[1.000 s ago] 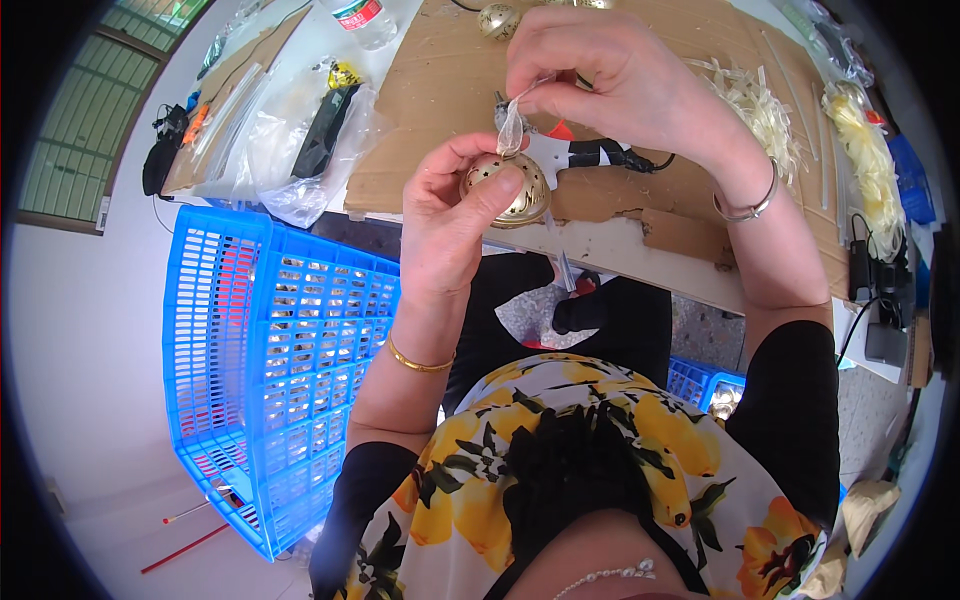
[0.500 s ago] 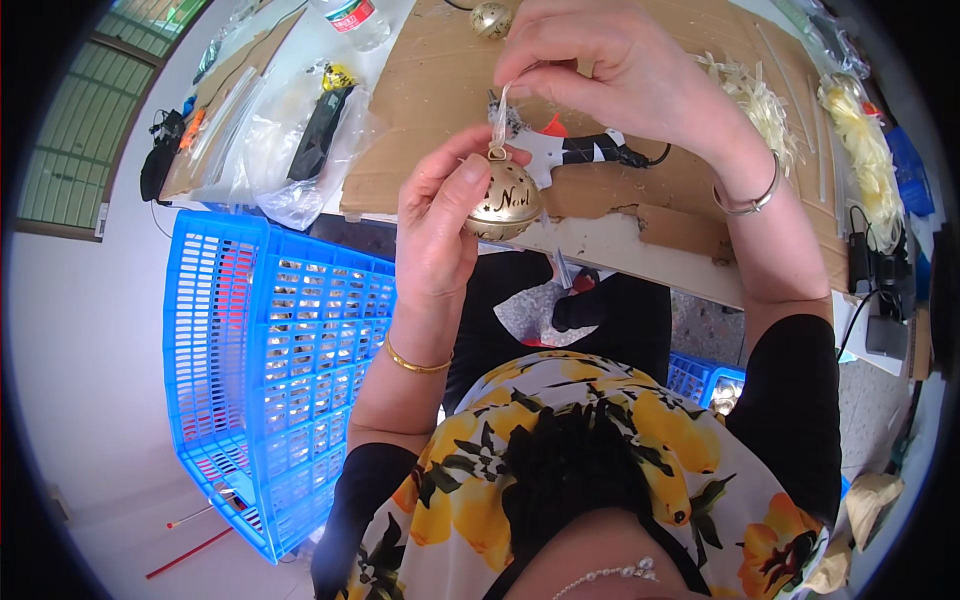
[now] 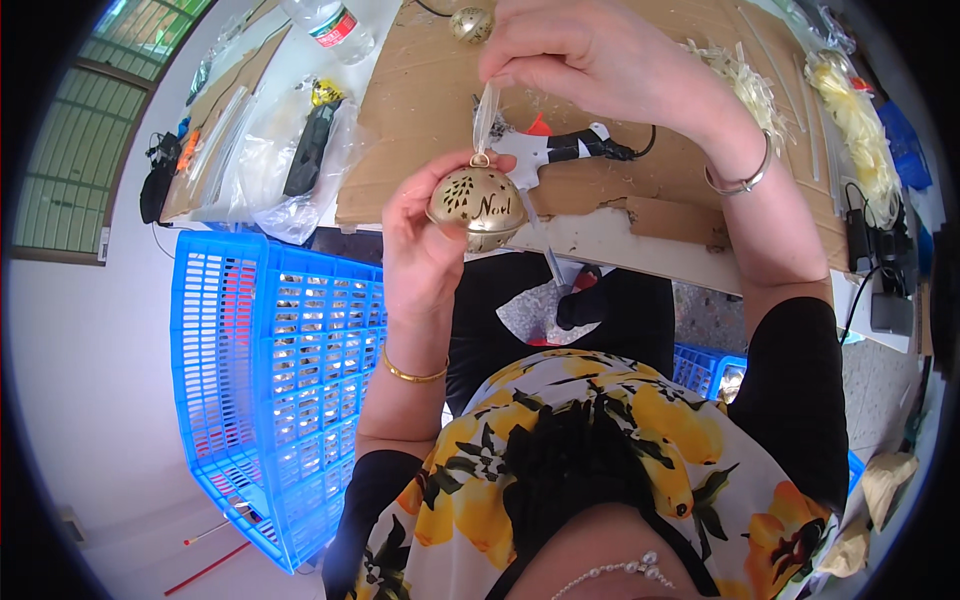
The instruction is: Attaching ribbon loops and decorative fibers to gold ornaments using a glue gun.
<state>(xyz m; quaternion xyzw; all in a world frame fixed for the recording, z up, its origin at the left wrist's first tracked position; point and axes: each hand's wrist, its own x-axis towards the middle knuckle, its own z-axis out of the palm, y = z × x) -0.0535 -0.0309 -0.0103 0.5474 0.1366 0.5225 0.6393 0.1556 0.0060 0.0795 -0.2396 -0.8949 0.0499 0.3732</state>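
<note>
The left hand cupped a gold ball ornament — fingers closed round it. The right hand pinched its white ribbon loop above the cardboard sheet.

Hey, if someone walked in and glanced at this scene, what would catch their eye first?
Probably the round gold metal bauble with cut-out leaf patterns, held up at centre by the left hand, while the right hand pinches a pale ribbon loop rising from its top ring. Next, the bright blue slotted plastic crate on the floor at left, beside a worktable covered in brown cardboard sheet.
</note>
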